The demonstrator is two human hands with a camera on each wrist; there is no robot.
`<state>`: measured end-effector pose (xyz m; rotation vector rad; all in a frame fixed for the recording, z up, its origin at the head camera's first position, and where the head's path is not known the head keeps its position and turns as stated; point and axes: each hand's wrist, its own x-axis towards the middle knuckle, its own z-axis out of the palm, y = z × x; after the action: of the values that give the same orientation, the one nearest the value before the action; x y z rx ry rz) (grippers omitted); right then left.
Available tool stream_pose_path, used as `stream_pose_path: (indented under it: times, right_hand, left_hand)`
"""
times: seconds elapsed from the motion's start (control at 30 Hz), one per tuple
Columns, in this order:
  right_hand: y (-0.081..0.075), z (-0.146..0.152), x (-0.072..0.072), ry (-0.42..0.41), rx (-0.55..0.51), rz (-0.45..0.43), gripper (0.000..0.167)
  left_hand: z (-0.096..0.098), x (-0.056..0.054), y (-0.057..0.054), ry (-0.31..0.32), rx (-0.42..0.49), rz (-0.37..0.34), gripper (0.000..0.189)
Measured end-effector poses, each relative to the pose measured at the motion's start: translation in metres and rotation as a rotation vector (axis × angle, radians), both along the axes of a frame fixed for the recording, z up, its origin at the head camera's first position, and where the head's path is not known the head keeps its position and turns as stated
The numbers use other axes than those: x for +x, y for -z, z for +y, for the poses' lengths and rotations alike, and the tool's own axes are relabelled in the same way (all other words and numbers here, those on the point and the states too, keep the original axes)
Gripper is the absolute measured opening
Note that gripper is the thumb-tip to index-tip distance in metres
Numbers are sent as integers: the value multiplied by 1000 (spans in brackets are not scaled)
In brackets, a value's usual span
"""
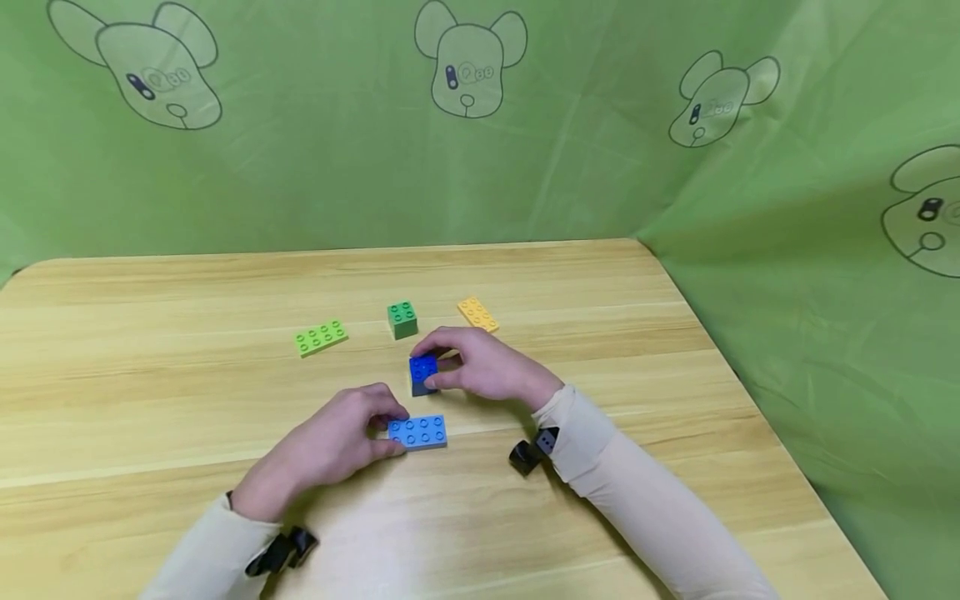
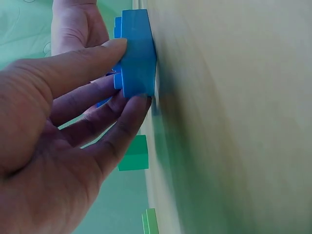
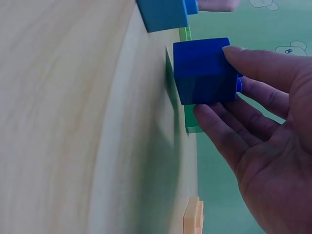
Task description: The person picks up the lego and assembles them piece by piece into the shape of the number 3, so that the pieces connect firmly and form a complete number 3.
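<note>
My left hand [image 1: 340, 435] pinches the left end of a light blue building brick [image 1: 425, 432] with two rows of studs. In the left wrist view, the thumb is on the studded side of this light blue brick [image 2: 138, 53] and fingertips are at its end. Just beyond it, my right hand [image 1: 487, 363] grips a square dark blue brick [image 1: 423, 372] between thumb and fingers, studs up. The right wrist view shows the dark blue brick [image 3: 204, 70] close over the table, thumb on its near edge. A short distance separates the two bricks.
Farther back on the wooden table [image 1: 187, 375] lie a flat lime green brick [image 1: 321, 337], a square dark green brick [image 1: 402, 319] and a flat yellow-orange brick [image 1: 477, 314]. A green curtain [image 1: 337, 167] hangs behind the table and along its right side.
</note>
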<state>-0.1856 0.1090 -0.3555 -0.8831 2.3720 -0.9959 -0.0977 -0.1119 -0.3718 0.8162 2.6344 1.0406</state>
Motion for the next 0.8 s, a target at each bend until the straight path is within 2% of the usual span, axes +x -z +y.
stream_pose_path:
  times: [0.43, 0.8]
  right_hand:
    - [-8, 6, 6, -26, -26, 67, 36]
    - [-17, 15, 13, -26, -67, 63, 34]
  left_hand:
    - [1, 0, 0, -7, -20, 11, 27]
    - [2, 1, -2, -12, -23, -8, 27]
